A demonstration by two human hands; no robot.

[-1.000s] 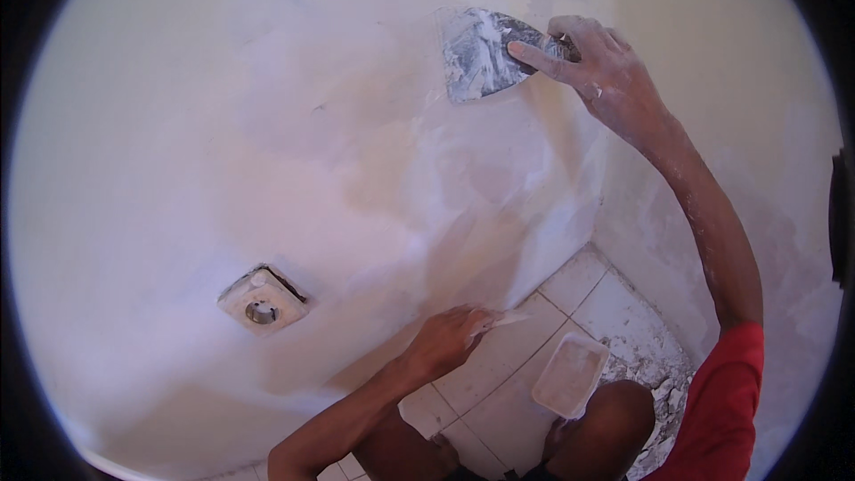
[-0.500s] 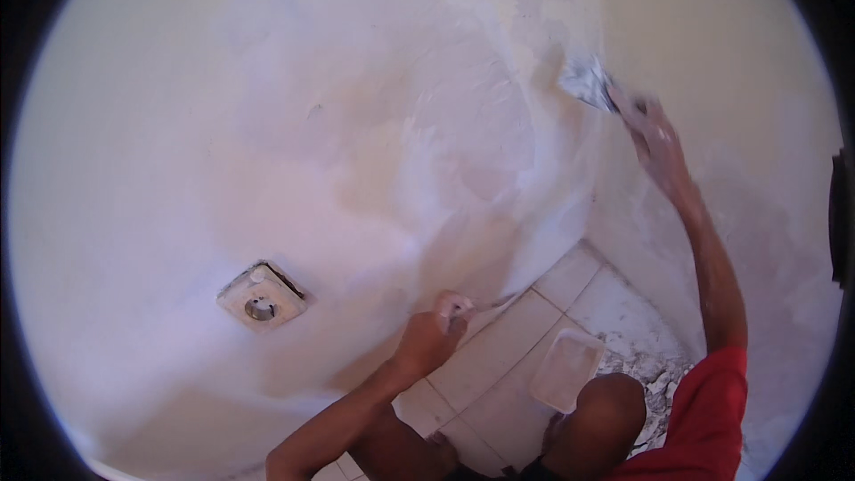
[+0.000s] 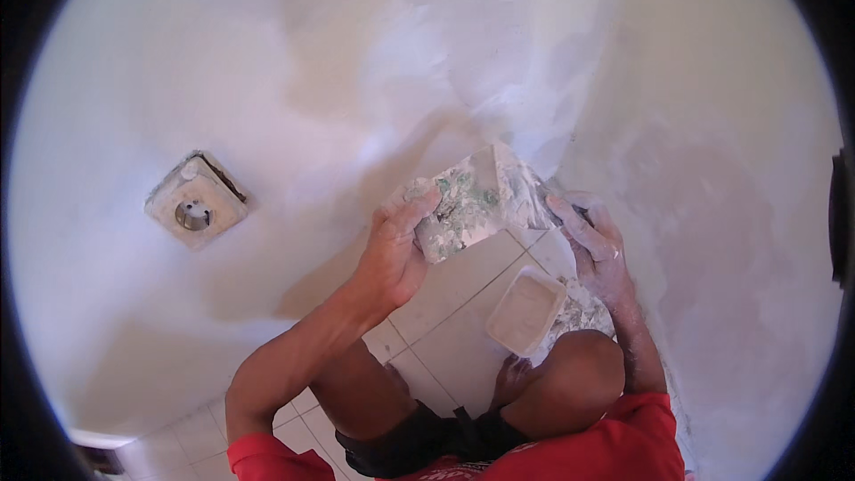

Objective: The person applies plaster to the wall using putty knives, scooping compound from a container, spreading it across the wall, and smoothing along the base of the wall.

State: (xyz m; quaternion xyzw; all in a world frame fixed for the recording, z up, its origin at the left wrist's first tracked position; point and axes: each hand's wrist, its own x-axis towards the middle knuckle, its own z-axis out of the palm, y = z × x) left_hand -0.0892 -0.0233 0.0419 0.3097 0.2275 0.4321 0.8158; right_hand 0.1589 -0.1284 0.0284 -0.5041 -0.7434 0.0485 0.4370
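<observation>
My left hand [image 3: 398,239] grips a flat, thin rectangular plate [image 3: 460,207], its thumb on top; the face is smeared with whitish filler and greenish patches. In my right hand [image 3: 595,242], whitened with filler, is a putty knife [image 3: 524,191], its blade coated with white material. The knife blade meets or overlaps the plate's right edge, just in front of the wall corner. Whether filler lies between them I cannot tell. Below the hands, a pale rectangular tub [image 3: 508,346] of beige filler stands on the tiled floor.
A loose-fitting wall socket [image 3: 194,207] sticks out at the left. Patchy, partly smoothed filler covers both walls around the corner [image 3: 570,138]. Flaky debris [image 3: 583,310] lies on the floor beside the tub, near my bent right knee [image 3: 583,365].
My right hand has brought the putty knife down from the upper right wall to the plate. My left hand has risen, and the plate's face has turned into view. The view has shifted.
</observation>
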